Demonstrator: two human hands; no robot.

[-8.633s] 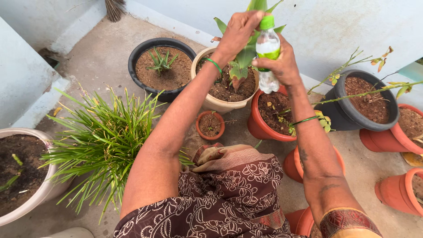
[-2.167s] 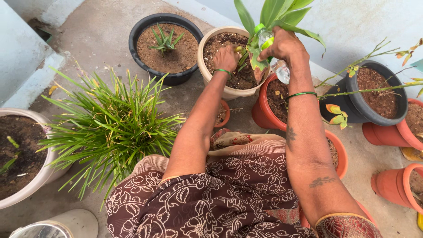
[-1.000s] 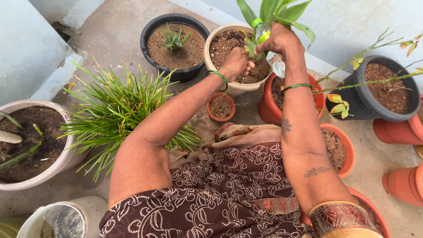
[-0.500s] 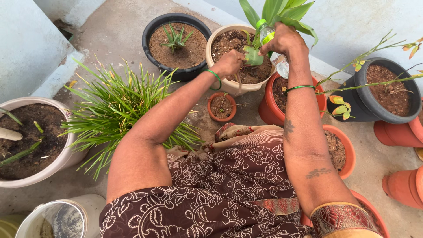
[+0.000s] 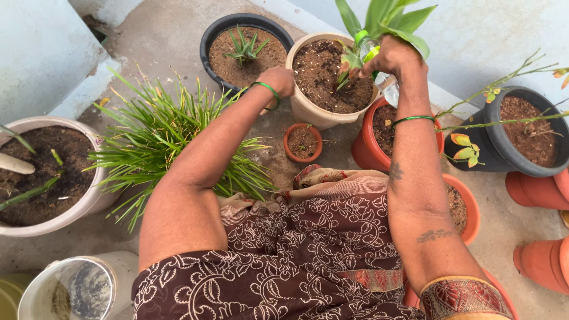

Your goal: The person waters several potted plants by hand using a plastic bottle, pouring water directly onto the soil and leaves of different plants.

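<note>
My right hand (image 5: pixel 396 59) grips a clear plastic bottle (image 5: pixel 389 90) with a green cap and label, tilted cap-first into the broad-leaved green plant (image 5: pixel 385 15). That plant grows in a beige pot (image 5: pixel 303 108) of dark soil. My left hand (image 5: pixel 278 79) rests at the pot's left rim with its fingers curled; what lies inside the fist is hidden. Both wrists wear thin green bangles. My patterned brown clothing fills the lower middle of the view.
A black pot (image 5: pixel 214 37) holds a small spiky plant. A grassy plant (image 5: pixel 160 136) spreads on the left beside a white pot (image 5: pixel 89 204). Terracotta pots (image 5: pixel 367 151), a tiny one (image 5: pixel 302 142), a dark grey pot (image 5: pixel 492 151) and a white bucket (image 5: pixel 89 287) surround me.
My left hand let go of the leaf at the plant's base and drew back left to the pot's rim. The right hand keeps the bottle tilted at the plant.
</note>
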